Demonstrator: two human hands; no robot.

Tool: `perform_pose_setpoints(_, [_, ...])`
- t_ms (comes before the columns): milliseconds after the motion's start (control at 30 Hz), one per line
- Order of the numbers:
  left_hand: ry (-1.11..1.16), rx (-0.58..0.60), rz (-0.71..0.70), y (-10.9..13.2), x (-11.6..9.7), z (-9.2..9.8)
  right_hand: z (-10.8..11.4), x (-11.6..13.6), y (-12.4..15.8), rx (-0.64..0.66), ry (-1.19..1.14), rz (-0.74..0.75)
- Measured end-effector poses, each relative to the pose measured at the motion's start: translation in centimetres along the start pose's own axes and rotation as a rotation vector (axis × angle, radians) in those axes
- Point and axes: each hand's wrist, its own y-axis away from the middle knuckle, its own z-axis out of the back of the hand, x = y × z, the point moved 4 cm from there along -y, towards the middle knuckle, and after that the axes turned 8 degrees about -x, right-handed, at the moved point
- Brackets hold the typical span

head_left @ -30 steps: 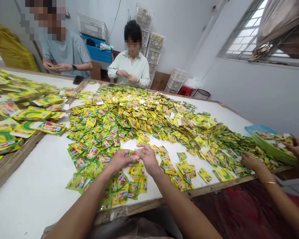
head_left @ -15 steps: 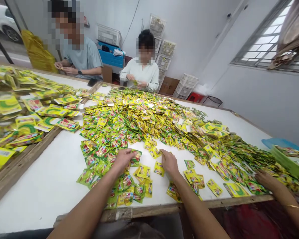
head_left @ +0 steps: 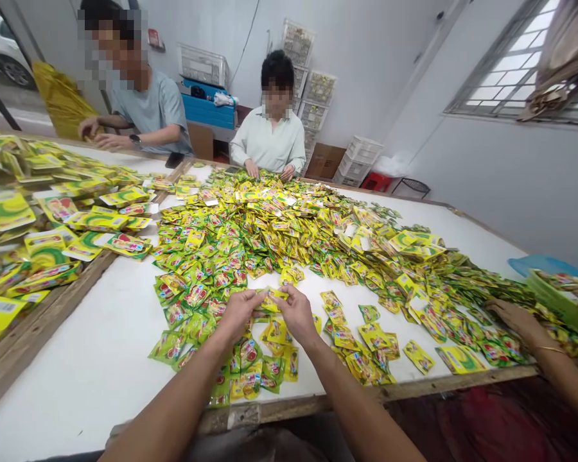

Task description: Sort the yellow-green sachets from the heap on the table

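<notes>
Over the near part of the white table (head_left: 110, 321), my left hand (head_left: 241, 311) and my right hand (head_left: 297, 313) meet at a small yellow sachet (head_left: 271, 300). Both hands are closed, thumbs and fingers pinching its two ends. Whether a second sachet lies under it, I cannot tell. Below my hands lies a loose group of yellow and green sachets (head_left: 248, 378). More yellow sachets (head_left: 354, 356) lie to the right of my right forearm. A big heap of sachets (head_left: 270, 224) spreads beyond my hands.
Flat yellow cartons (head_left: 9, 212) pile up left of a wooden divider (head_left: 77, 289). Two people (head_left: 270, 138) (head_left: 151, 106) sit across the table. At right, another person's hand (head_left: 513, 319) reaches into the heap near a green basket (head_left: 559, 301). White crates (head_left: 359, 160) stand by the wall.
My right hand has moved left from the loose yellow sachets to meet my left hand, and a yellow sachet is now between them. Across the table, both people have lowered their hands.
</notes>
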Motion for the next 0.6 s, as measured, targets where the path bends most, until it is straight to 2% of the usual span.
perform_pose_setpoints(133, [0.001, -0.048, 0.014, 0.4, -0.3, 0.0, 0.1, 0.3, 0.2, 0.000, -0.076, 0.007])
perform_pose_setpoints(233, [0.049, -0.016, 0.049, 0.3, 0.0, -0.2, 0.3, 0.9, 0.4, -0.002, -0.231, -0.062])
perform_pose_setpoints(300, [0.064, 0.006, 0.075, 0.0, 0.4, -0.3, 0.0, 1.4, 0.7, 0.079, -0.256, -0.102])
perform_pose_setpoints(400, [0.044, -0.017, 0.095, -0.6, 1.0, -0.4, -0.5, 1.4, 1.3, 0.169, -0.165, -0.157])
perform_pose_setpoints(500, [-0.012, -0.067, 0.069, -1.2, 1.5, -0.3, -0.3, 0.4, 0.9, 0.121, -0.128, -0.168])
perform_pose_setpoints(600, [-0.088, -0.092, 0.005, -1.8, 2.0, -0.1, 1.5, -0.7, -1.7, 0.042, -0.097, -0.123])
